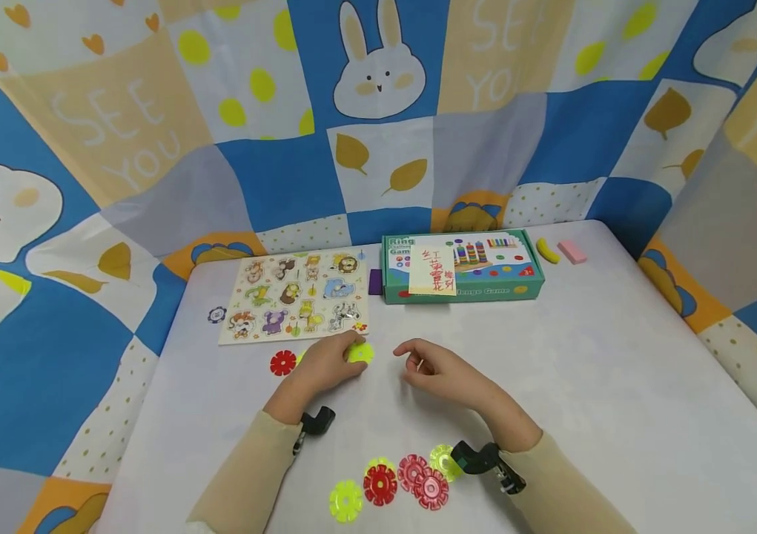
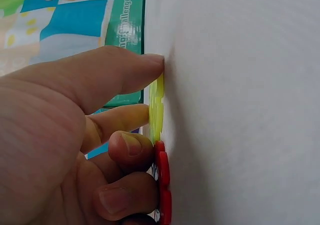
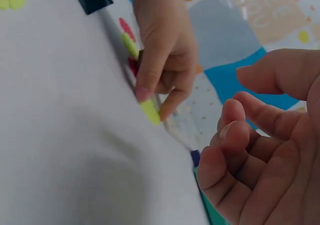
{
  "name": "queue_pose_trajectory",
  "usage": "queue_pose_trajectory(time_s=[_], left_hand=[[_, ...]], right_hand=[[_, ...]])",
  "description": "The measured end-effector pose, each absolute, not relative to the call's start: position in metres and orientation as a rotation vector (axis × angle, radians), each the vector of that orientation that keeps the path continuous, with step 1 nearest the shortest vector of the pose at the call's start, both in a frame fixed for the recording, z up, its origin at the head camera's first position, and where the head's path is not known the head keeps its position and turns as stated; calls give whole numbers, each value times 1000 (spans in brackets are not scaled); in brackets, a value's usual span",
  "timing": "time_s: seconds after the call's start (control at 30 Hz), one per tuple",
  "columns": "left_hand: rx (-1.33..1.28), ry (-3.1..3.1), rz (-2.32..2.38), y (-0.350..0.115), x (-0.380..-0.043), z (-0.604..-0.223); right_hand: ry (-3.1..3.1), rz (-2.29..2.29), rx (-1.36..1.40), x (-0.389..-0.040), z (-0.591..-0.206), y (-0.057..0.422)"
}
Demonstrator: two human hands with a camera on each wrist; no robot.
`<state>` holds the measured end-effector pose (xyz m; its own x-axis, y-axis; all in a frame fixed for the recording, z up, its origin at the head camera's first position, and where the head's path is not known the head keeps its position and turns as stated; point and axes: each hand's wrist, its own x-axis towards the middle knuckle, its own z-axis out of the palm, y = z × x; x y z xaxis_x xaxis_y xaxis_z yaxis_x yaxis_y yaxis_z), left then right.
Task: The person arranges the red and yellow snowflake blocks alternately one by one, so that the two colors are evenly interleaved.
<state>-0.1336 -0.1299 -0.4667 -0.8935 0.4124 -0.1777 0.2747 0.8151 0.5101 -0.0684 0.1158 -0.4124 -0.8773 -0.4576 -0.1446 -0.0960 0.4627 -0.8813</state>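
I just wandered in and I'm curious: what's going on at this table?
A person's left hand pinches a round yellow notched plastic disc by its edges on a white-covered table, near a red notched plastic disc. The right hand hovers nearby, holding nothing. More red and yellow plastic discs lie in the foreground. Farther back are a flat white board with animal pictures and a green printed box.

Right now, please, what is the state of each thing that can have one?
Left hand: pinching a yellow disc.
Right hand: holding nothing, fingers bent.
Box: closed, note on top.
Board: flat on the table.
Far red disc: flat.
Front discs: flat, some overlapping.
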Motion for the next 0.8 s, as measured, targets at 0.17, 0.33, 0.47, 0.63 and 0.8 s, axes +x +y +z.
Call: queue_pose_trajectory(time_s=[0.17, 0.33, 0.47, 0.63, 0.8], left_hand=[[515, 2702, 706, -130, -134, -467], [527, 2704, 720, -131, -134, -467], [516, 2714, 719, -132, -133, -467], [500, 2710, 720, -132, -131, -468], [500, 2703, 749, -130, -130, -467]], right_hand=[[2282, -1366, -506, -46, -406, 127], [2219, -1189, -556, -16, -416, 128], [2274, -1001, -629, 6, -429, 121], [2439, -847, -675, 21, -442, 113], [2483, -823, -595, 20, -445, 110]])
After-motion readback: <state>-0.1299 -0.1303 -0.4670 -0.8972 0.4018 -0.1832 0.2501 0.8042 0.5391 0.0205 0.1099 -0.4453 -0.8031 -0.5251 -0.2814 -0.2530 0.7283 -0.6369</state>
